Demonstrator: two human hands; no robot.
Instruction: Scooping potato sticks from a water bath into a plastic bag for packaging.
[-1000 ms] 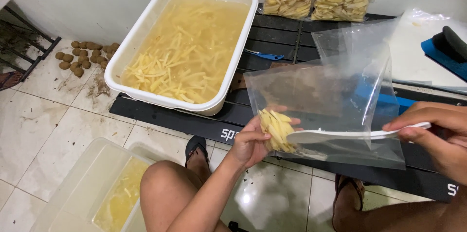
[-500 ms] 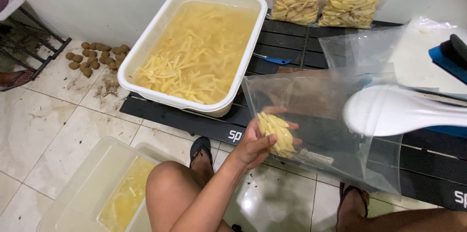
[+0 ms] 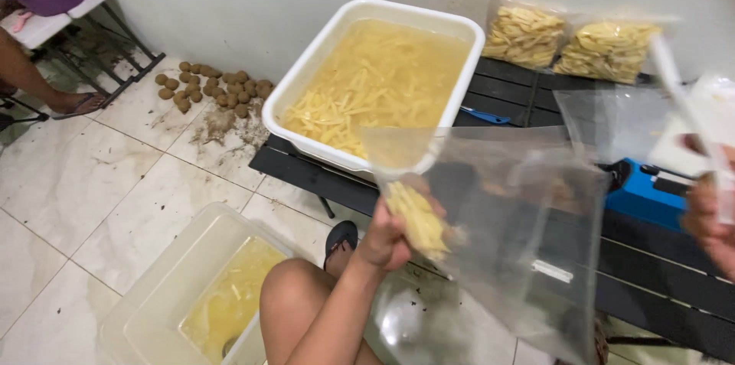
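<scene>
My left hand grips the lower corner of a clear plastic bag, pinching a small bunch of pale yellow potato strips inside it. The bag hangs open toward the right. At the right edge, my right hand holds a white utensil that rises up and left, blurred by motion. Just beyond the bag, a white rectangular tub on a low black bench holds many cut potato strips in yellowish water.
Two filled bags of potato strips lean on the wall behind the tub. A blue device sits on the black bench. A clear tub of yellowish water stands on the tiled floor. Whole potatoes lie by the wall. Another person's leg shows at left.
My right hand pulled the white utensil out of the bag and lifted it up to the right. The view swung left. My left hand keeps its grip on the bag.
</scene>
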